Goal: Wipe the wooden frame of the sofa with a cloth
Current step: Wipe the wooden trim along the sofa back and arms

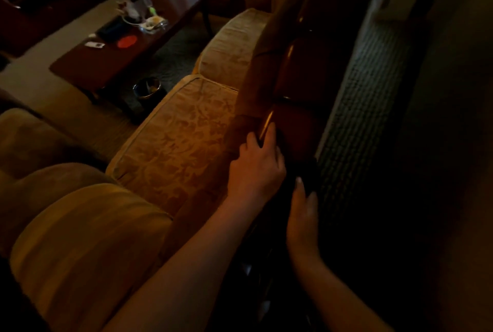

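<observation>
The sofa's wooden frame is a dark reddish back panel with a shiny top rail, running from the middle toward the top of the view. My left hand has its thumb and fingers curled over that top rail, beside the patterned yellow seat cushion. My right hand lies behind the backrest with its fingers stretched out and close together. The fingertips touch a dark patch on the panel that looks like a cloth. The dim light hides whether the hand grips it.
A second yellow cushion lies farther along the sofa, and a striped armrest cushion is at lower left. A dark coffee table with a bottle, dishes and small items stands at left, a dark bowl on the floor beside it. Checkered carpet runs behind the sofa.
</observation>
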`<state>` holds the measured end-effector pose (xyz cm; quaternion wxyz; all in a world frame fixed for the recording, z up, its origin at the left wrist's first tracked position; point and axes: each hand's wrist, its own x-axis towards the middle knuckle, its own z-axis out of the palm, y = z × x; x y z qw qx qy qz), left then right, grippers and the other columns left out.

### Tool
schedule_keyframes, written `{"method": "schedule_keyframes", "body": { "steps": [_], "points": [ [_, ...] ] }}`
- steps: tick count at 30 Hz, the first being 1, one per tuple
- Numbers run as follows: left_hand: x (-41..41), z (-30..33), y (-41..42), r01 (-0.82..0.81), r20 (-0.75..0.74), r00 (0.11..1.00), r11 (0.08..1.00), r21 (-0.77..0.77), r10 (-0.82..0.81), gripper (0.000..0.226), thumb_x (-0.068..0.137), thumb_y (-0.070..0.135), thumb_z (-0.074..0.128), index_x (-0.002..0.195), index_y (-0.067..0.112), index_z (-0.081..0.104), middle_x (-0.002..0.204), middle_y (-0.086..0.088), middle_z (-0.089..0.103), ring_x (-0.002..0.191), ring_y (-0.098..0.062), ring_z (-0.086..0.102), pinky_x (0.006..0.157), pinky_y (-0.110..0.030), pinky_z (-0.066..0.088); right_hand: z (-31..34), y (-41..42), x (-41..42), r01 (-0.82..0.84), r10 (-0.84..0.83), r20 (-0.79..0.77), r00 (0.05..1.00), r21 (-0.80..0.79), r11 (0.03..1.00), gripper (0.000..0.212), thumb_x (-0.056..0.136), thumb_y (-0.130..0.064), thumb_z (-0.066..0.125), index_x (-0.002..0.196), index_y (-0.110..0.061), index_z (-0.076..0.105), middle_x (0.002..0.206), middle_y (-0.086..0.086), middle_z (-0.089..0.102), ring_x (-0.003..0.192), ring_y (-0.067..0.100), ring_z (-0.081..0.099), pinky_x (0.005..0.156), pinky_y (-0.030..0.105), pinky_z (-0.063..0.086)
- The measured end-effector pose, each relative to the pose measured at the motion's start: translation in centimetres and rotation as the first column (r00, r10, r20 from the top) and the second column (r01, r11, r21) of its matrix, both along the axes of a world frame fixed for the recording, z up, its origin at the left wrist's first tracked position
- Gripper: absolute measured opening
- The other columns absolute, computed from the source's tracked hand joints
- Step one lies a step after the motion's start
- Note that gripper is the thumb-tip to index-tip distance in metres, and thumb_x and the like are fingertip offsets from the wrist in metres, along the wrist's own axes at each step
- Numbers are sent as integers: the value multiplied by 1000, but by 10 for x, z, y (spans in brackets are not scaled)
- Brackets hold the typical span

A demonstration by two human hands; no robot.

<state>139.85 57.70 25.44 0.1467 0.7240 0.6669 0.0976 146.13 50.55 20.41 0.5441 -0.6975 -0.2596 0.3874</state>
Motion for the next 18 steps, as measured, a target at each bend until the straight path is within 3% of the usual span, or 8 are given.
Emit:
{"method": "schedule_keyframes", "body": {
  "steps": [2,5,8,12,14,16,18],
  "points": [
    [0,0,1,10,-33,999,1000,7,-10,56,98,39,28,149,30,8,140,-16,32,117,-35,43,82,-46,42,12,48,20,17,-16,32,999,-26,1000,44,99,-29,40,131,1,46,129,17,52,116,24,50,94,25,34],
    [-2,-2,4,14,-33,999,1000,2,-14,55,98,38,26,149,30,6,134,-16,35,114,-37,44,80,-47,41,27,106,49,64,-63,-51,997,12,998,47,102,-31,30,137,0,39,136,18,47,123,25,46,95,21,32],
    [-2,-3,5,34,-32,999,999,-11,-34,55,98,38,23,149,31,4,134,-17,35,115,-38,44,79,-48,39,10,62,29,72,-71,-48,996,28,997,42,101,-26,35,133,-1,44,129,16,53,106,12,46,81,8,29],
    [-3,-4,8,48,-7,999,999,-11,-48,54,98,39,21,149,32,2,134,-17,34,115,-38,44,80,-48,37,-13,-30,-19,98,-92,-94,991,57,994,40,99,-29,40,133,-8,46,121,-1,53,110,7,49,93,9,29],
    [-4,-4,6,45,-15,999,999,-1,-45,54,98,39,22,149,32,3,133,-17,35,115,-38,45,79,-48,37,-3,2,-6,78,-77,-30,997,26,997,39,99,-26,42,132,-4,47,112,3,58,93,2,52,76,-5,29],
    [-5,-4,5,40,-12,999,999,5,-40,54,99,39,23,149,32,3,132,-17,36,115,-39,45,80,-48,37,4,60,23,75,-76,25,997,42,996,41,100,-22,40,134,0,42,125,15,54,103,12,51,72,-3,30],
    [-5,-3,6,29,-11,1000,1000,-6,-29,54,99,38,22,149,33,2,132,-17,35,115,-39,44,82,-49,38,17,112,53,98,-95,-50,994,78,992,43,102,-22,33,139,1,35,137,18,46,123,24,46,88,11,30]
  ]
}}
